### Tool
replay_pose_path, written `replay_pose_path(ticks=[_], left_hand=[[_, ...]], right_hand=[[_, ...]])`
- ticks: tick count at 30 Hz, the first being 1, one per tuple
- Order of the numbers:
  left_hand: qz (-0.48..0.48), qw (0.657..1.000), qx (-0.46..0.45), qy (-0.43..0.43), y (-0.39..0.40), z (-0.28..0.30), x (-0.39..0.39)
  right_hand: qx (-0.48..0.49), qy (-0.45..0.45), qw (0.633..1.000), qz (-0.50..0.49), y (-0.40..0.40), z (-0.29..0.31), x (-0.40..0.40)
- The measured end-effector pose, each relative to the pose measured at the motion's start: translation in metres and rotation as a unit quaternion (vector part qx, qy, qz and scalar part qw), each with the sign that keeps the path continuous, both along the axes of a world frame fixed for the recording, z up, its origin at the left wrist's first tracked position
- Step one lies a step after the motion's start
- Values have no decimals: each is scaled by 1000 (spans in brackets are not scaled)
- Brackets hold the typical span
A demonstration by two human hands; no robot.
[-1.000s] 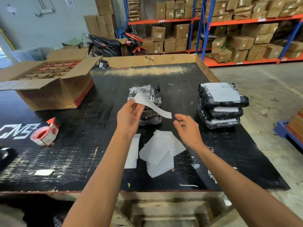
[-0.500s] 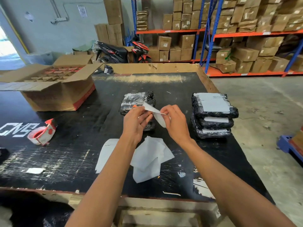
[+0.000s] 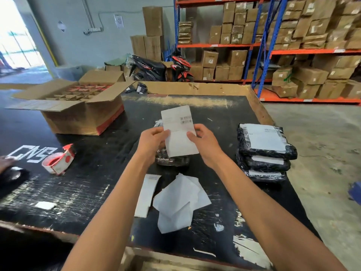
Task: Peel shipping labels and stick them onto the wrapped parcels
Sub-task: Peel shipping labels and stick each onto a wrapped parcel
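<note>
head view: both hands' grip pinches barcoded label [image 3: 178,130]; table [image 3: 78,182] reads "cns".

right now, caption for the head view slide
Both hands, left hand and right hand, hold a shipping label above a wrapped parcel.

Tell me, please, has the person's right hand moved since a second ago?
Yes. The right hand has come in toward the left hand and now pinches the white shipping label above the black wrapped parcel.

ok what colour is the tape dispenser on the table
Red and white, seen in the head view: tape dispenser, left on the black table.
</note>
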State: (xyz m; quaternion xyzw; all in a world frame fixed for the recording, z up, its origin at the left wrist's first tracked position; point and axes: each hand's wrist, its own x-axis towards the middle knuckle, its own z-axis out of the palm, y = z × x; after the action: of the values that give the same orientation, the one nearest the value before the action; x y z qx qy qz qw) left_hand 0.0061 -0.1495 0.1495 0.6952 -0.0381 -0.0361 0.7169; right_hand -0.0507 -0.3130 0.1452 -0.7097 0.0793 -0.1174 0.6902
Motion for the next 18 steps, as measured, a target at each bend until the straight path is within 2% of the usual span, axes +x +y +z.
replay_pose_path(ticks=[3, 10, 18], left_hand=[[13, 999, 34, -23, 12, 8, 28], [-6, 998, 51, -43, 30, 12, 89], [-27, 995, 91, -30, 33, -5, 133]], right_hand=[[-20, -1, 1000, -1, 9, 6, 21], [-277, -32, 957, -86, 31, 6, 73], [-330, 21, 939, -94, 38, 1, 102]])
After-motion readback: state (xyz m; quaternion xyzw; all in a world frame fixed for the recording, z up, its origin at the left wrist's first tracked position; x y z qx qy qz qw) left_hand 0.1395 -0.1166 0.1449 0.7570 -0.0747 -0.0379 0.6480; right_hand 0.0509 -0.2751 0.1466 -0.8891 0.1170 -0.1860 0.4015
